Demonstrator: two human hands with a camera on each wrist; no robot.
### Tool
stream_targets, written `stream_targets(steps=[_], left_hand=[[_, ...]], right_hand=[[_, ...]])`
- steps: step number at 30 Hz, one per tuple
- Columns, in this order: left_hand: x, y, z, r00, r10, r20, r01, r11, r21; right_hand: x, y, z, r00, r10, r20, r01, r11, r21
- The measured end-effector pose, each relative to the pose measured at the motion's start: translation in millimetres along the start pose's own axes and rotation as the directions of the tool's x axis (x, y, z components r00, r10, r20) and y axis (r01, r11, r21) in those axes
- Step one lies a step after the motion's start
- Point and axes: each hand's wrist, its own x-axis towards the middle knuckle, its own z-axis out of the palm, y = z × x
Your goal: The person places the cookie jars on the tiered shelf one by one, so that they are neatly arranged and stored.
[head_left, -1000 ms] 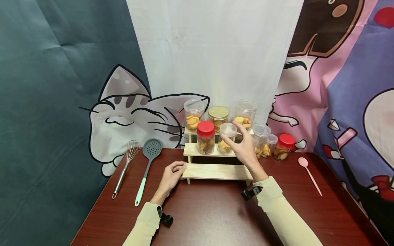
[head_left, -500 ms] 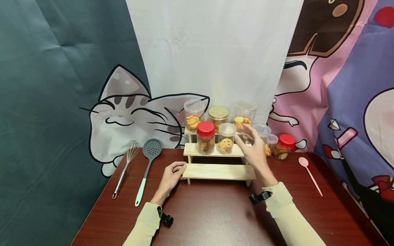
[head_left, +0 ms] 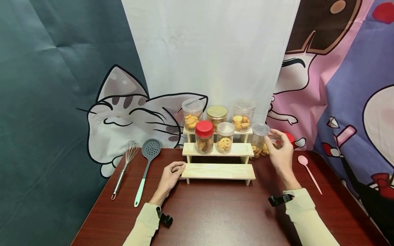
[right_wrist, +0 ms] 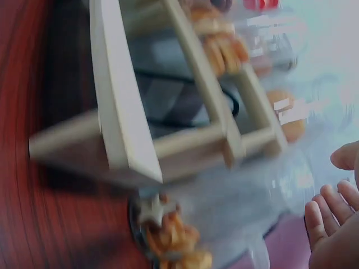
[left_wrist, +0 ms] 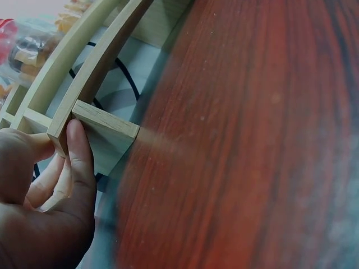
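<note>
My left hand [head_left: 170, 176] pinches the left end of the lowest step of a three-tier wooden display shelf [head_left: 218, 171]; the left wrist view shows fingers and thumb on the board's corner. My right hand [head_left: 280, 153] has its fingers spread and holds nothing. Its fingertips are right beside a clear-lidded cookie jar [head_left: 260, 130] on the table, right of the shelf. A red-lidded jar [head_left: 204, 140] and a smaller clear-lidded cookie jar [head_left: 225, 143] stand on the middle step. Behind my right hand, a second red-lidded jar [head_left: 289, 136] is mostly hidden.
The top step carries two tall clear-lidded jars, left [head_left: 192, 112] and right [head_left: 244, 112], and a gold-lidded jar [head_left: 217, 114] between them. A whisk [head_left: 124, 171] and a slotted turner [head_left: 147, 167] lie left, a pink spoon [head_left: 309, 174] right. A printed curtain hangs behind.
My right hand has let go of the small clear-lidded jar on the middle step and moved right to the jar beside the shelf. The left hand has stayed on the shelf.
</note>
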Motion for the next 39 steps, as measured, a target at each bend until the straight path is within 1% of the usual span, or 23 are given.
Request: stream_targets(steps=[2,4,6,8,11,15,19,21,25,31,36,39], left_hand=[[0.3,0.3,-0.1,1.000,0.000,0.000,0.000,1.000,-0.010],[0.7,0.5,-0.1,1.000,-0.001,0.002,0.001,1.000,-0.026],[1.3,0.2,-0.2,1.000,-0.003,0.007,0.004,0.999,-0.038],[1.5,-0.2,-0.4,1.000,-0.003,0.009,0.003,0.999,-0.037],[1.2,-0.6,-0.8,1.000,-0.002,0.007,0.002,1.000,-0.021],[-0.1,-0.1,-1.4,1.000,-0.001,-0.002,0.001,1.000,0.000],[-0.3,-1.2,-1.6,1.000,-0.001,-0.010,0.002,1.000,0.020],[0.0,-2.4,-1.6,1.000,0.002,-0.013,-0.001,0.999,0.032],[0.1,-3.4,-1.5,1.000,0.009,-0.006,-0.009,1.000,0.030],[-0.5,-2.9,-1.8,1.000,0.020,0.003,-0.020,0.999,0.030],[-0.6,-2.4,-2.3,1.000,0.011,0.026,-0.010,1.000,-0.006],[-0.6,-2.1,-2.6,0.999,0.004,0.031,-0.003,1.000,-0.025]], right_hand=[[5.4,7,-11,0.999,0.010,-0.038,-0.012,0.998,-0.063],[10.7,14,-22,0.996,0.033,-0.081,-0.045,0.988,-0.149],[15.4,21,-33,0.990,0.069,-0.126,-0.098,0.968,-0.233],[19.8,30,-42,0.981,0.114,-0.157,-0.157,0.941,-0.299],[24.7,43,-51,0.971,0.175,-0.162,-0.224,0.903,-0.368],[29.4,57,-57,0.967,0.229,-0.112,-0.254,0.870,-0.422],[32.2,67,-60,0.962,0.264,-0.071,-0.266,0.846,-0.463],[33.5,70,-61,0.959,0.276,-0.060,-0.271,0.839,-0.473],[35.9,75,-61,0.957,0.283,-0.064,-0.279,0.836,-0.472],[35.0,74,-62,0.953,0.289,-0.088,-0.296,0.832,-0.469],[30.5,70,-65,0.950,0.295,-0.101,-0.306,0.817,-0.489],[27.4,66,-66,0.962,0.254,-0.104,-0.272,0.826,-0.494]])
